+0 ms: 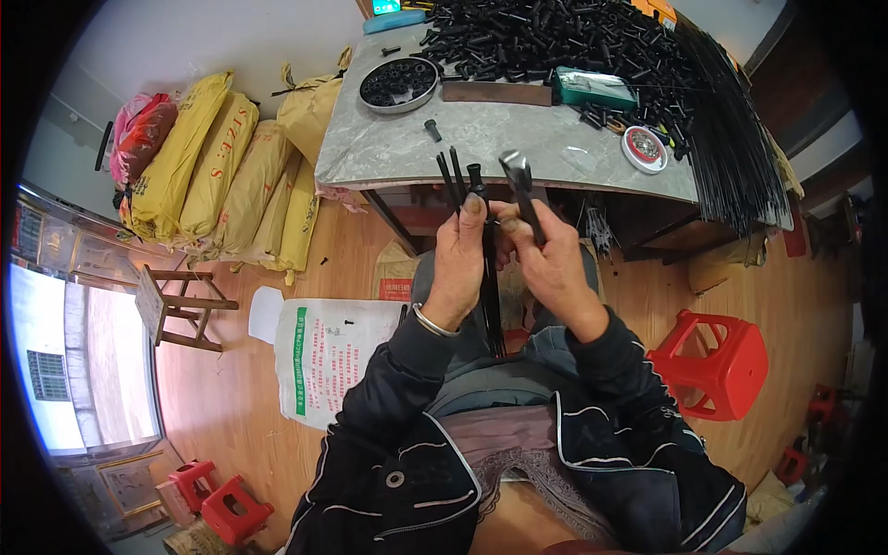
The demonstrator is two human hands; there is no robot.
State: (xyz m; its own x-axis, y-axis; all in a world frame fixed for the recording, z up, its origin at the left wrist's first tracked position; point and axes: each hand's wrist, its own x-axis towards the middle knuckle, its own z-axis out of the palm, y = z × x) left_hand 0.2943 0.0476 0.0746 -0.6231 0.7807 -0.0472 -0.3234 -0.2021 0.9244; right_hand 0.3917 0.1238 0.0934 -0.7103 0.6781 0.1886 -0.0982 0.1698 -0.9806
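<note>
My left hand, with a bangle at the wrist, is closed around several thin black rods. Their lower ends run down between my knees. One rod carries a black sleeve-like fitting at its top, beside my thumb. Close by on the right, my right hand grips a hand tool with a bright metal head and a dark handle; its exact kind is unclear. The fingertips of both hands meet around the rods, and what lies between them is partly hidden.
Ahead stands a grey marbled table bearing a heap of black fittings, a round dish of black rings, a green box and long black rods. Yellow sacks, a wooden stool and a red stool flank me.
</note>
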